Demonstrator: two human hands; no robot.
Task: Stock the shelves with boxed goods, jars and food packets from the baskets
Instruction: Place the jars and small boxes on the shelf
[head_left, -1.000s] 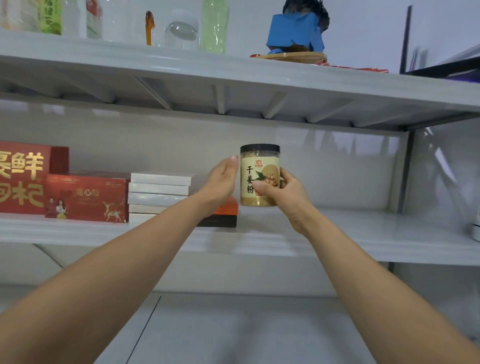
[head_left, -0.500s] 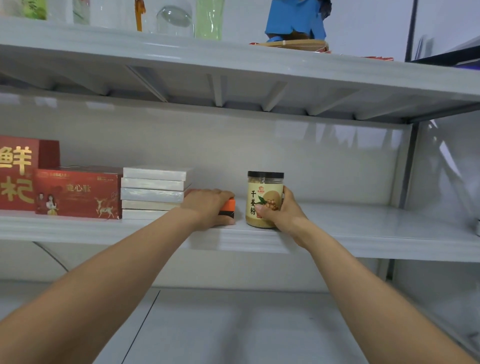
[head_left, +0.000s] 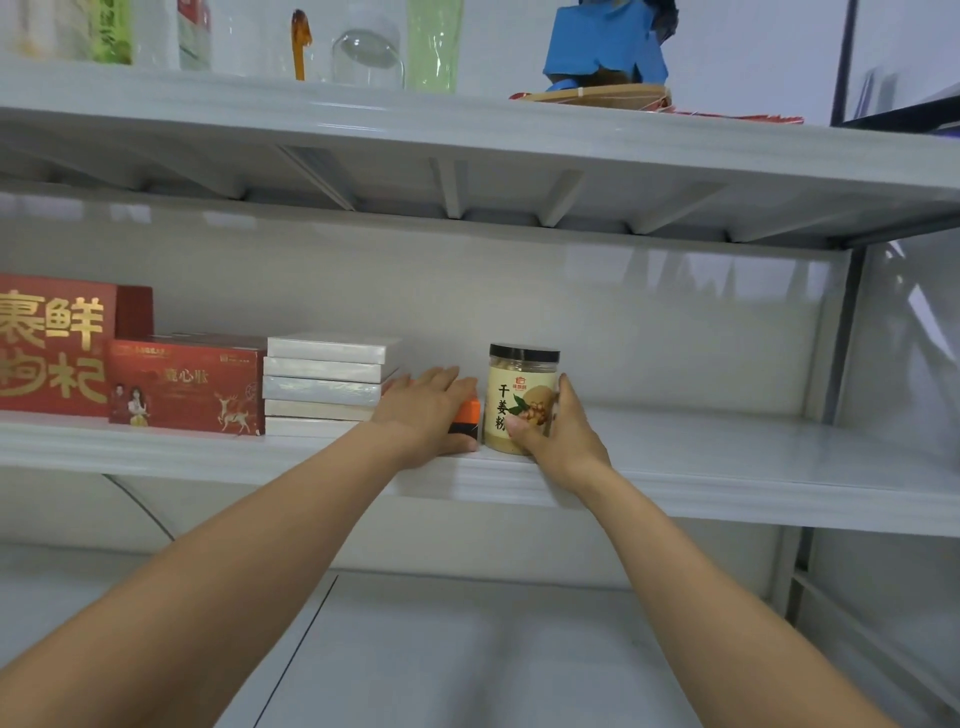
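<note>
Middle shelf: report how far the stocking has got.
Done: red boxes and a stack of white boxes sit on the shelf. In hand: the jar stands upright, gripped by the right hand; the left hand rests on an orange box. Left: baskets are out of view, so remaining stock is unknown.

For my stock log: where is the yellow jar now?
In the head view the jar stands on the middle shelf, near centre, right of the orange box, with the right hand around it.
</note>
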